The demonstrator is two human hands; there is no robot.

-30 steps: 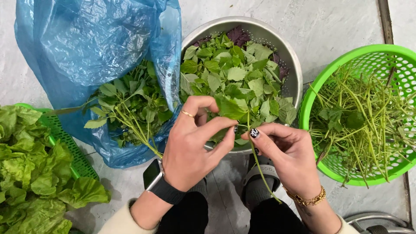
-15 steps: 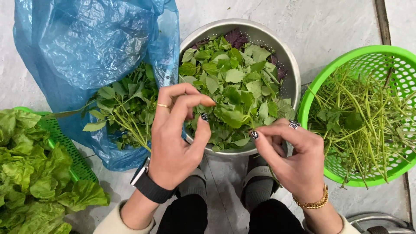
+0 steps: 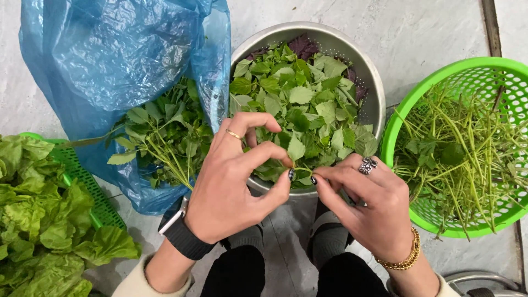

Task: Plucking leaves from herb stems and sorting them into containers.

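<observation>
My left hand (image 3: 234, 184) and my right hand (image 3: 366, 206) meet over the near rim of a metal colander (image 3: 369, 82) filled with plucked green leaves (image 3: 300, 104). Between their fingertips they pinch a thin herb sprig (image 3: 301, 168) with a leaf at its tip. A ring and a dark wrist watch are on my left hand. The right one has a silver ring and a gold bracelet.
A blue plastic bag (image 3: 110, 60) at left spills leafy herb stalks (image 3: 165, 137). A green basket (image 3: 434, 99) at right holds bare stems (image 3: 467, 154). Lettuce (image 3: 38, 220) lies on a green tray (image 3: 82, 176) at lower left. My knees are below.
My left hand left the colander and came back to my right hand, so both pinch the sprig again. The long stem seen earlier under my right hand is gone.
</observation>
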